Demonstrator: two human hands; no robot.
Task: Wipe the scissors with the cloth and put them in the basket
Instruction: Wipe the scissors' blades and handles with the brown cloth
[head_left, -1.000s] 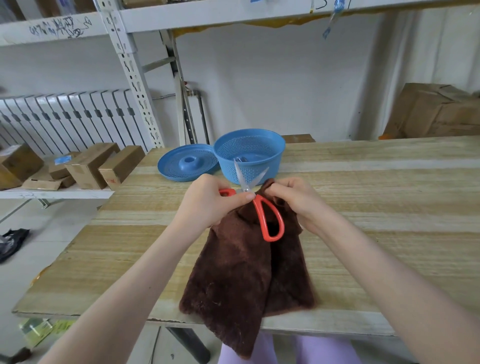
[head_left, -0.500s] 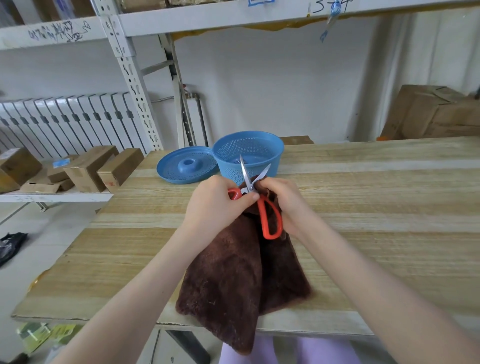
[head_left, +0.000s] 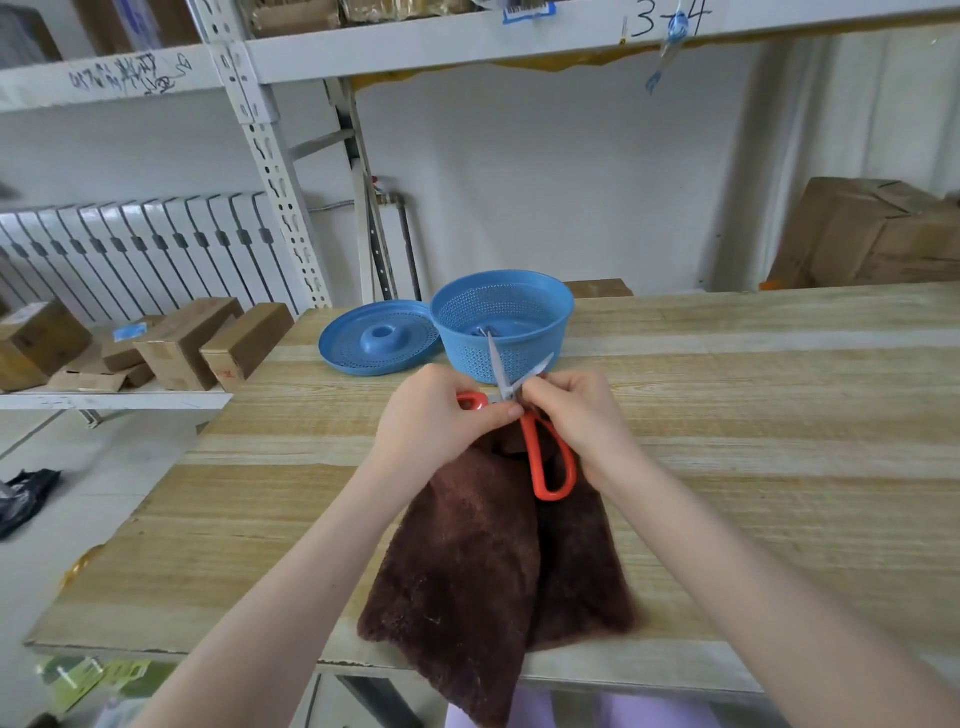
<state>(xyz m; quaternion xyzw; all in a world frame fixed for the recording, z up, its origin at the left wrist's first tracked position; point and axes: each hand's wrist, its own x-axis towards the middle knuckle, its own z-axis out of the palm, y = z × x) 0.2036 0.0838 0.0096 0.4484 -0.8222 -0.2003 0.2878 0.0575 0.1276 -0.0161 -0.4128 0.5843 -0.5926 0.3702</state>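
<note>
Orange-handled scissors (head_left: 550, 457) are held above the wooden table (head_left: 753, 415), blades spread and pointing up towards the blue basket (head_left: 503, 325). My left hand (head_left: 436, 421) grips one orange handle loop near the pivot. My right hand (head_left: 582, 410) pinches the right blade low down, near the pivot; whether cloth lies between its fingers and the blade is hidden. The brown fluffy cloth (head_left: 493, 571) hangs below both hands and drapes over the table's front edge. The other handle loop lies against the cloth.
A blue perforated lid (head_left: 379, 343) lies left of the basket. Cardboard boxes (head_left: 182, 348) sit on a low shelf to the left, and more boxes (head_left: 878, 234) stand behind the table at the right. A metal shelving upright (head_left: 270, 171) rises behind.
The scissors have tilted more upright with the blades standing higher in front of the basket. My right hand has slid onto the right blade near the pivot.
</note>
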